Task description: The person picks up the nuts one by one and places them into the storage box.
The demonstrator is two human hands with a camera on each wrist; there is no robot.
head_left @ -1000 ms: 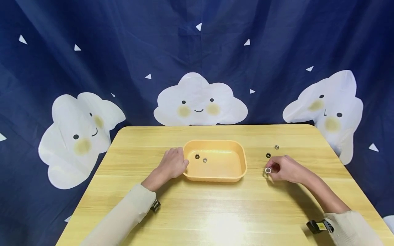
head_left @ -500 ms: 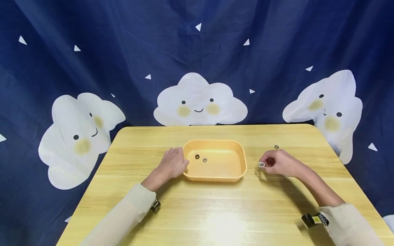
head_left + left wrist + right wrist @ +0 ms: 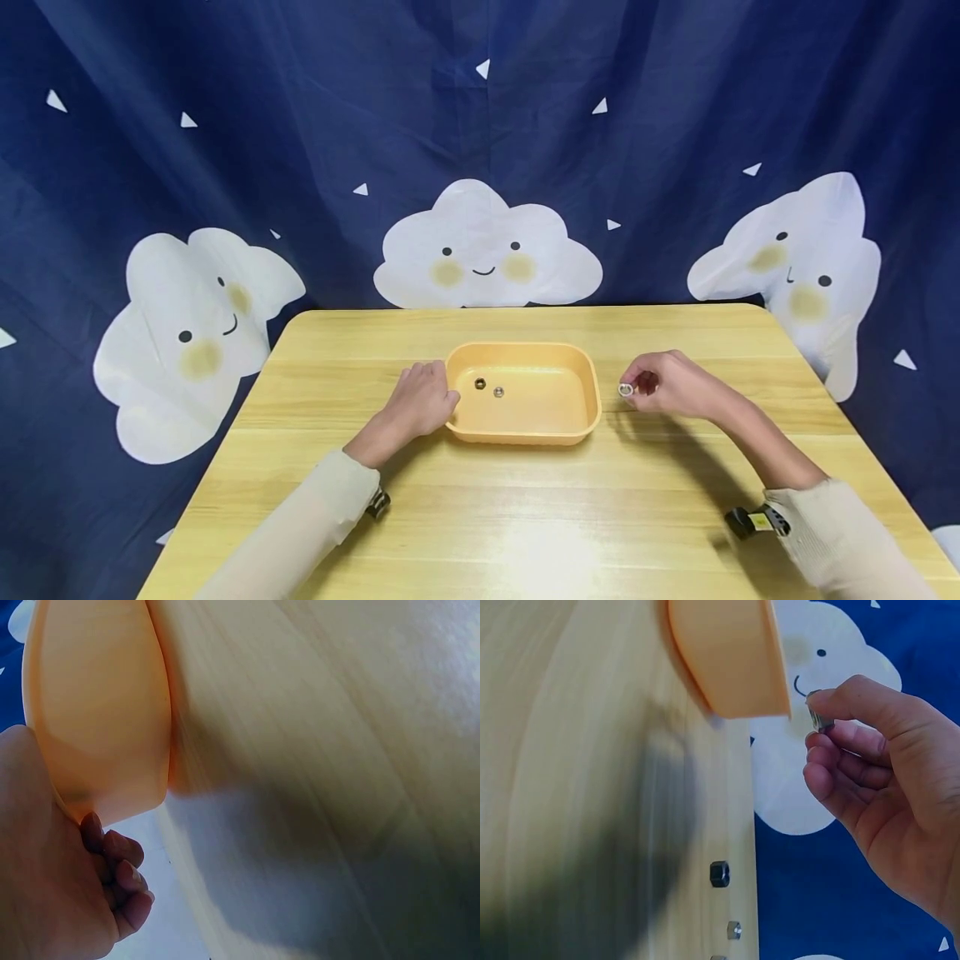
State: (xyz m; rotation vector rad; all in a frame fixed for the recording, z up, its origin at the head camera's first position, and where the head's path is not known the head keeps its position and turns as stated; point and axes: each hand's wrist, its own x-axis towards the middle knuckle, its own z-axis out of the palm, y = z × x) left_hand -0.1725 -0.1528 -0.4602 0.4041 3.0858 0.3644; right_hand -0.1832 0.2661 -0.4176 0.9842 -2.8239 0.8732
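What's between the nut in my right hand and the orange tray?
Nothing: in the head view only bare table separates the nut pinched by the right hand from the orange tray.
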